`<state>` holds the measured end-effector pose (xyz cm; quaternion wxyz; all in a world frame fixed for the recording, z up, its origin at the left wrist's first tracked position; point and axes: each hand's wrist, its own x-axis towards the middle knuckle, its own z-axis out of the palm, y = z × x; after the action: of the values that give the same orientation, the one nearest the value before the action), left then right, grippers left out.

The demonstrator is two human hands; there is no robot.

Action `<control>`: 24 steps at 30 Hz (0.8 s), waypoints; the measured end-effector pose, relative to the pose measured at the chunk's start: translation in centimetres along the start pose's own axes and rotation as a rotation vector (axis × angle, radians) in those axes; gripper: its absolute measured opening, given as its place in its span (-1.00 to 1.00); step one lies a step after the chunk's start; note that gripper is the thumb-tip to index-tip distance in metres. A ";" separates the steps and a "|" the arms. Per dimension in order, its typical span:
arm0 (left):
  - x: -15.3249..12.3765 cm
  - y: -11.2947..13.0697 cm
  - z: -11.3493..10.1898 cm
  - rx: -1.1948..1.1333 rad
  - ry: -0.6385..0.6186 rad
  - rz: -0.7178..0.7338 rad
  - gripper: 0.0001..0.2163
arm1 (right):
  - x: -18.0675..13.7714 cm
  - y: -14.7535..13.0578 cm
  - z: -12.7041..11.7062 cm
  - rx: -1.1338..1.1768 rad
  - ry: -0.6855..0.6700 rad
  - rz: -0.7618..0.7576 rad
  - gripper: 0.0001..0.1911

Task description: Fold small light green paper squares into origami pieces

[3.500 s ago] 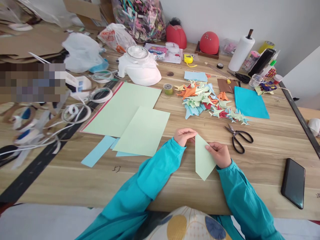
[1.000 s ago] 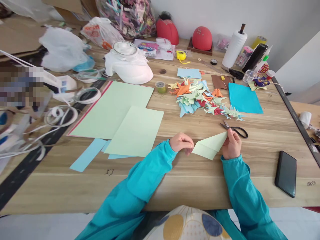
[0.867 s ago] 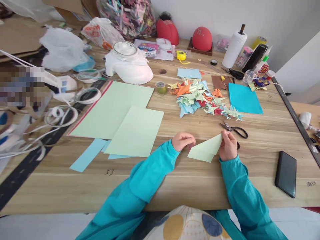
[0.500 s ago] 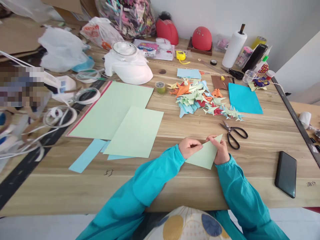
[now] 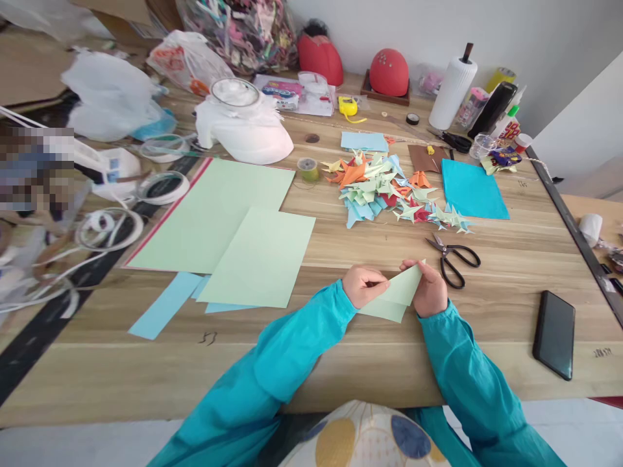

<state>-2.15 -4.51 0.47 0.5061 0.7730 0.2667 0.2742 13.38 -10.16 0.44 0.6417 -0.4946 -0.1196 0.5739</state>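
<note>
My left hand [image 5: 363, 286] and right hand [image 5: 431, 293] pinch one folded green paper [image 5: 395, 299]. Open desk [image 5: 370, 363] at six o'clock, one scissors [image 5: 452, 259] at two.

Flat green sheets: two, a large sheet [image 5: 209, 207] and a smaller sheet [image 5: 263, 259]. Folded green piece [image 5: 396, 298]: one. Scissors: two pairs, a near pair [image 5: 452, 259] and a far pair [image 5: 456, 140]. Phone [image 5: 553, 333]: one. Teal sheet [image 5: 472, 189]: one.
</note>
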 end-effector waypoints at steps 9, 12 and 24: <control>-0.2 -0.5 0.4 -0.007 0.047 0.102 -0.73 | 0.2 0.0 -0.1 0.159 0.097 0.006 -0.77; -0.2 -0.2 0.0 -0.025 0.041 0.093 -0.74 | 0.7 -0.7 -0.6 0.195 0.108 -0.014 -0.79; 0.3 -0.8 -1.0 -0.137 0.291 -0.249 -0.76 | 0.1 -0.1 -0.2 -0.109 -0.164 -0.114 -0.64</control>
<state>-2.71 -3.43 0.14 0.5435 0.6502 0.4112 0.3358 13.62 -10.22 0.34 0.6336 -0.4723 -0.2307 0.5677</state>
